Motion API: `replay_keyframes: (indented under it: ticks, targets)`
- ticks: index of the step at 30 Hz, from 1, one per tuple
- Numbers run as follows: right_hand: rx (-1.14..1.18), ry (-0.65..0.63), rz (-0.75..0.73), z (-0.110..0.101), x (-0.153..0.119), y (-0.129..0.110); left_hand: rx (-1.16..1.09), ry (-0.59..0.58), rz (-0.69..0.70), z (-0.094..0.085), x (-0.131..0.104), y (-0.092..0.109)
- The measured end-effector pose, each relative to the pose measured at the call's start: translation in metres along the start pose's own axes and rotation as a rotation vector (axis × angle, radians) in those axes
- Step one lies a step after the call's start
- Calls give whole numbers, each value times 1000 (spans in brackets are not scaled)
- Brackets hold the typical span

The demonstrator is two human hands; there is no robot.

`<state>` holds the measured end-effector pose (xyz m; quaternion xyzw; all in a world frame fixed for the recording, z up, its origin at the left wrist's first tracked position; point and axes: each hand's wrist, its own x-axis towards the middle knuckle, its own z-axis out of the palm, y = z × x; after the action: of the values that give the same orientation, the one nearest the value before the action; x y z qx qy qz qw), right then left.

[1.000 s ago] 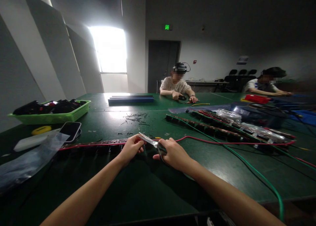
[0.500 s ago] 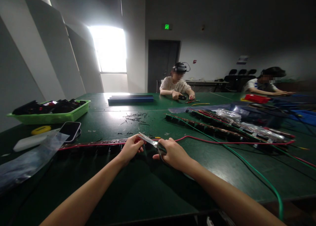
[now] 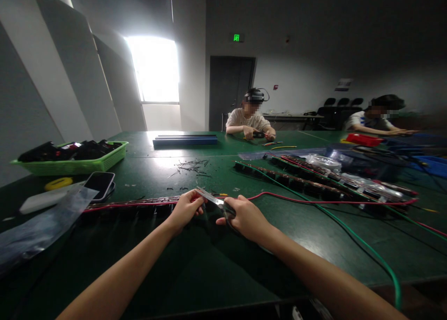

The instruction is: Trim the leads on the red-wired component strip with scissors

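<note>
My right hand [image 3: 247,217] is closed around the handles of a pair of scissors [image 3: 213,199]. Their blades point left, reaching to the fingertips of my left hand [image 3: 186,209]. That left hand is closed in a pinch at the blades; whatever lies between its fingers is too small to make out. Behind both hands runs a red wire [image 3: 286,197], along a long dark strip [image 3: 139,210] with a row of metal contacts. A short yellow wire end [image 3: 222,194] shows just beyond the scissors.
Cut black scraps [image 3: 190,167] lie ahead. At left are a green basket [image 3: 104,161] of black parts, a phone [image 3: 98,186] and a plastic bag [image 3: 49,224]. More strips [image 3: 296,182] and a green wire [image 3: 359,241] fill the right. Two people sit opposite.
My hands and the scissors hold almost the same position. Across the table, the nearer person's hands have shifted slightly around a dark tool and wires.
</note>
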<state>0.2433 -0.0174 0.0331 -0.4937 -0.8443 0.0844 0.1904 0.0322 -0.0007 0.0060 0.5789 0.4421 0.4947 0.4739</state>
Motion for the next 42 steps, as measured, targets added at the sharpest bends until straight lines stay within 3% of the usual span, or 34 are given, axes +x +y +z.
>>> replay_keyframes:
  ticks: [15, 20, 42]
  targets:
    - [31, 70, 3, -7, 4, 4, 12, -24, 12, -1, -1, 2]
    - [-36, 39, 25, -5, 4, 5, 17, -23, 0, 0, -1, 2]
    - [-113, 52, -130, -5, 0, -2, 14, -3, 16, -1, 1, -4]
